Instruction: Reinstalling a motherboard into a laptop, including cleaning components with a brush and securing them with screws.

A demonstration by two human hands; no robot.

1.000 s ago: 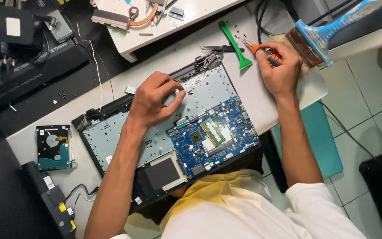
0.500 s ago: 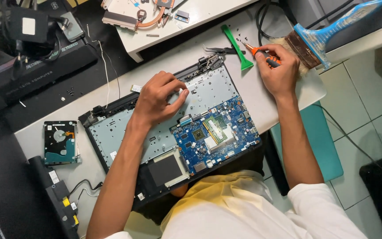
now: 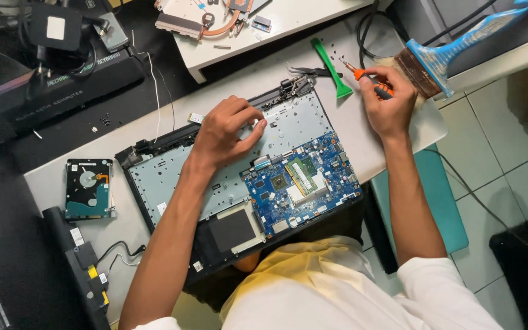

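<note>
Orange screwdriver (image 3: 368, 77) is gripped in the closed right hand (image 3: 389, 107), just right of the laptop (image 3: 215, 177); the left hand (image 3: 224, 131) rests open on the laptop.

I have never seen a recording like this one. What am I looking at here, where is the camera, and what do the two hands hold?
There is no machine: a person works with two bare hands, and a camera on the person's head looks down at them. On the white table lies an opened laptop with its cover off, so its blue circuit board shows. The left hand rests flat on the laptop's grey inner frame and holds nothing. The right hand grips a small orange screwdriver beside the laptop. Near it lie a green plastic pry tool and a blue-handled brush. At the left lies a bare hard drive.
</note>
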